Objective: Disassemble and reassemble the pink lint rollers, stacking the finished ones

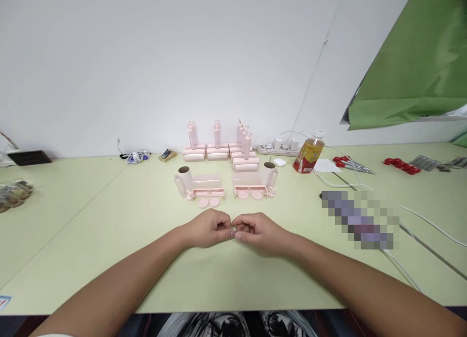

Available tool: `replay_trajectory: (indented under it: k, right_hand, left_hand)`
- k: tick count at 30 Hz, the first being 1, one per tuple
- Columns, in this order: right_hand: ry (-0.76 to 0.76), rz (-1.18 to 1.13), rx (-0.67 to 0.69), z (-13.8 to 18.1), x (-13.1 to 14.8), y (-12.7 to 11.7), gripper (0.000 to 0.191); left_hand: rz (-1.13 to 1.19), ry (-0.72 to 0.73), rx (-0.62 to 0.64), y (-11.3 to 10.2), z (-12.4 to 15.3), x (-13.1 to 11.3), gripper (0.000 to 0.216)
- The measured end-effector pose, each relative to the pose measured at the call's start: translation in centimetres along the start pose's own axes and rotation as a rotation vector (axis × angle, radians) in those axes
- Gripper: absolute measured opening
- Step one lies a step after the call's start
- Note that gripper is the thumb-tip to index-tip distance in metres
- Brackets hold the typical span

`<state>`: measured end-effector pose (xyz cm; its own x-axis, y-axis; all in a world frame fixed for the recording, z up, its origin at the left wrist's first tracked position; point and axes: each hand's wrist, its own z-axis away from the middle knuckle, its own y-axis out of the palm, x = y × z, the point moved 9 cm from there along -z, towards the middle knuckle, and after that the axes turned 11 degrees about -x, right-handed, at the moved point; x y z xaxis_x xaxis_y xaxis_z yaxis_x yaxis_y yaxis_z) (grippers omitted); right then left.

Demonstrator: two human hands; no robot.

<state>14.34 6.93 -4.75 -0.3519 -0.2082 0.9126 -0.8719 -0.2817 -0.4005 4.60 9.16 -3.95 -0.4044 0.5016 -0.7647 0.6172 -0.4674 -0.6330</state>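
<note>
My left hand (210,228) rests low over the table with its fingers curled in, and nothing shows in it. Facing it, my right hand (260,233) is curled the same way, and the fingertips of both meet. Just beyond are two sets of pink lint roller parts. The left set has a sticky roll (187,180) standing upright, a handle (180,186), a clear cover (206,181), a pink frame (208,193) and two round discs (208,202). The right set has a roll (269,172), a handle (272,178), a frame (250,190) and discs (250,195).
Several assembled lint rollers (218,154) stand by the wall. Right of them are a power strip (278,150), a drink bottle (309,153), red-handled tools (350,164) and cables. A coiled cable (135,156) and a small box (167,155) lie back left. A blurred patch (359,220) covers something.
</note>
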Motion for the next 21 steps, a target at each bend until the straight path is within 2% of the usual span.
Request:
replay_trajectory:
  k: [4, 6, 8, 13, 15, 18, 21]
  right_hand:
    - [-0.028, -0.008, -0.044, 0.1, 0.5, -0.2, 0.023]
    - [-0.061, 0.011, -0.132, -0.1, 0.9, -1.2, 0.021]
    - [-0.114, 0.052, -0.310, -0.3, 1.4, -3.6, 0.019]
    - [-0.369, 0.284, -0.895, 0.3, 3.4, -12.3, 0.019]
    - [-0.377, 0.453, -1.009, 0.1, 3.3, -15.0, 0.029]
    - [-0.331, 0.587, -0.985, -1.1, 2.0, -17.4, 0.051]
    - [-0.263, 0.514, -0.896, -2.3, 0.0, -18.6, 0.052]
  left_hand:
    - [-0.003, -0.012, 0.004, -0.2, 0.0, -0.1, 0.029]
    - [0.001, -0.025, 0.013, -0.1, 0.1, 0.0, 0.025]
    - [0.004, -0.043, 0.025, -0.1, 0.2, 0.1, 0.022]
    - [0.002, -0.076, 0.035, -0.2, 0.3, 0.1, 0.020]
    - [-0.003, -0.081, 0.032, -0.2, 0.3, 0.1, 0.020]
    - [-0.020, -0.079, 0.023, -0.3, 0.2, 0.0, 0.020]
    - [-0.029, -0.078, 0.013, -0.4, 0.2, -0.2, 0.020]
